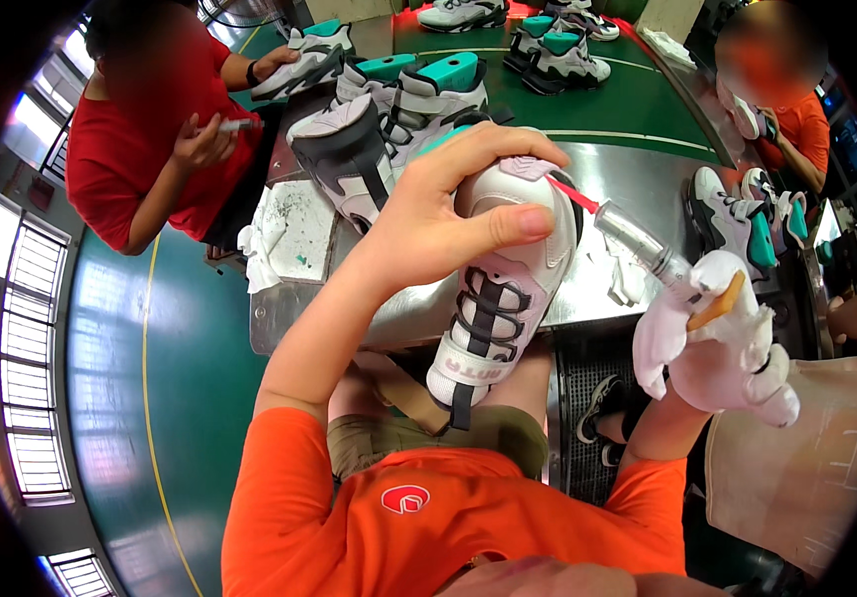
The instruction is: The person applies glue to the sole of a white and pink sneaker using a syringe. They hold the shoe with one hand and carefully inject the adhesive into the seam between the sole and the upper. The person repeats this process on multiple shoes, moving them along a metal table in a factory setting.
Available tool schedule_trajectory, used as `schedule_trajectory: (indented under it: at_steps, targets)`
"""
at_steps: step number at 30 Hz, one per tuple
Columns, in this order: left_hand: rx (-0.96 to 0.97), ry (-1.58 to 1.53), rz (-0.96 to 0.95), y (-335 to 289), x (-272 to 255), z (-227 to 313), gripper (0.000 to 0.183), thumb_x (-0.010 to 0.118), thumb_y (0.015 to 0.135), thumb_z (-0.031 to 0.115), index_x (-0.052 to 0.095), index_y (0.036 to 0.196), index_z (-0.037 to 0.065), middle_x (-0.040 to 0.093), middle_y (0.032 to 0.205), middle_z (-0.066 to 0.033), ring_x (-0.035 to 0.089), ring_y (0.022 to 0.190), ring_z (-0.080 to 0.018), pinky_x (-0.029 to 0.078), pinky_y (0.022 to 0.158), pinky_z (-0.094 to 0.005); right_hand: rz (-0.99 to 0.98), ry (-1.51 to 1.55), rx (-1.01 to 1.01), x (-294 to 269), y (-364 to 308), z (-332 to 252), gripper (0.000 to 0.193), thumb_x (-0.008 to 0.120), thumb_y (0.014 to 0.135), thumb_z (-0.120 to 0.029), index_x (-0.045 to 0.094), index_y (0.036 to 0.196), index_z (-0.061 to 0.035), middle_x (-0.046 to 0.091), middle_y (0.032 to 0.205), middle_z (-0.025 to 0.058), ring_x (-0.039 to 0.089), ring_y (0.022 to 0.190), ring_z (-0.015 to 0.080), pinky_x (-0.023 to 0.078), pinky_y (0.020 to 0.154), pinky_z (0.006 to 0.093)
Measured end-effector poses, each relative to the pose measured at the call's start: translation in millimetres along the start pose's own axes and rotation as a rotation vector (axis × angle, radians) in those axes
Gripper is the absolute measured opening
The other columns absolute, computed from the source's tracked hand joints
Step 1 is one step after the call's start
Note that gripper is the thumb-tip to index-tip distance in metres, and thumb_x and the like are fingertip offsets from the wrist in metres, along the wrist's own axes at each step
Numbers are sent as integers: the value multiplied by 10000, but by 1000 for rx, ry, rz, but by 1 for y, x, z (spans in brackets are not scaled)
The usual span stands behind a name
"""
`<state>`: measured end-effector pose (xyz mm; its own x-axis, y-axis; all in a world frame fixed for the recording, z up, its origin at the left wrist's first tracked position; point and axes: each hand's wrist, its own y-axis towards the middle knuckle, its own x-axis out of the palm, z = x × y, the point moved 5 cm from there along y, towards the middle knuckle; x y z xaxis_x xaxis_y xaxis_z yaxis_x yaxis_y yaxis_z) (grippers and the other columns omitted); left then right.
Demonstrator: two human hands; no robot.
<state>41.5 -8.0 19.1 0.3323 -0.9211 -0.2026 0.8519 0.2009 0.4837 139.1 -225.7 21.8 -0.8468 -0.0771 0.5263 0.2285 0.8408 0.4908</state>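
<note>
My left hand (448, 204) wraps round the toe of a white and pale pink sneaker (540, 261), its thumb on the upper and its fingers over the far side. The sneaker stands tilted over the metal table's near edge, black laces facing me and heel end hanging toward my lap. White coverings sheathe the fingers of my right hand (722, 343), with a tan band on one. It grips a clear syringe (632, 231), whose red tip reaches the edge of the toe, just beyond my left fingers.
Several sneakers (344, 149) with teal inserts crowd the metal table (587, 308) ahead and left; a white cloth (267, 234) lies near its left corner. More shoes (732, 219) stand at right. A green conveyor (637, 104) runs behind. Co-workers in red (100, 164) and orange (806, 139) handle shoes.
</note>
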Motion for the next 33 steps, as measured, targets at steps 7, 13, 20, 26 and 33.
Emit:
schedule_trajectory:
  at_steps: [7, 13, 20, 26, 33]
  targets:
    - [-9, -108, 69, -11, -11, 1, 443, 786, 828, 237, 650, 1215, 73, 623, 1142, -33, 584, 1012, -123, 479, 886, -269, 173, -354, 275, 1, 5, -3, 993, 827, 648, -539, 427, 1310, 84, 627, 836, 261, 602, 490, 281, 502, 410, 324]
    - [-13, -222, 196, -27, -31, -18, 497, 773, 842, 239, 608, 1256, 18, 639, 1094, -43, 599, 982, -123, 489, 858, -254, 231, -346, 334, -3, 15, 21, 1017, 822, 641, -572, 449, 1272, 134, 615, 811, 276, 616, 523, 263, 487, 399, 299]
    - [22, -210, 314, -43, -50, -35, 587, 755, 853, 316, 554, 1289, -21, 654, 1133, -87, 611, 961, -119, 480, 832, -233, 146, -263, 367, -21, 20, 48, 1119, 809, 587, -666, 458, 1274, 145, 618, 791, 228, 601, 561, 241, 496, 456, 293]
    - [37, -164, 326, -46, -51, -35, 616, 750, 852, 358, 552, 1287, -32, 650, 1138, -92, 604, 994, -127, 468, 872, -247, -214, 122, 89, -47, 8, 68, 1085, 911, 562, -459, 436, 1331, 141, 622, 980, 274, 673, 827, 314, 534, 558, 315]
    - [44, -151, 344, -42, -49, -34, 650, 750, 846, 380, 542, 1296, -41, 650, 1133, -94, 603, 979, -123, 466, 854, -240, -211, 200, 17, -60, -5, 80, 1029, 888, 626, -475, 433, 1314, 140, 616, 944, 294, 661, 763, 321, 535, 565, 321]
